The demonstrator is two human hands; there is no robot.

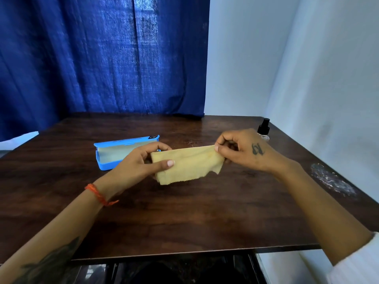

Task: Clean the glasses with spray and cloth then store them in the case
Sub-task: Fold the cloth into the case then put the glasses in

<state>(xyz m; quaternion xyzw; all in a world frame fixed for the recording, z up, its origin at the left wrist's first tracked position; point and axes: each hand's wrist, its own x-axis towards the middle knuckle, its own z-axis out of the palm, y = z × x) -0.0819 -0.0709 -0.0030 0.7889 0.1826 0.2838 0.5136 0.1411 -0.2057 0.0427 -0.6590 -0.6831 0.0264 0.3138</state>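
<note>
Head view: both hands, left hand [141, 160] and right hand [244, 148], pinch yellow cloth [186, 165] beside open blue case [110, 154].

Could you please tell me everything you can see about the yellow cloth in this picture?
The yellow cloth is a thin, soft-looking pale yellow fabric with a zigzag-cut lower edge. It is held stretched sideways above the dark wooden table, its lower right corner hanging loose. The left hand grips its left end, thumb on top, and the right hand pinches its upper right corner. It looks folded or doubled; nothing else touches it.
</note>
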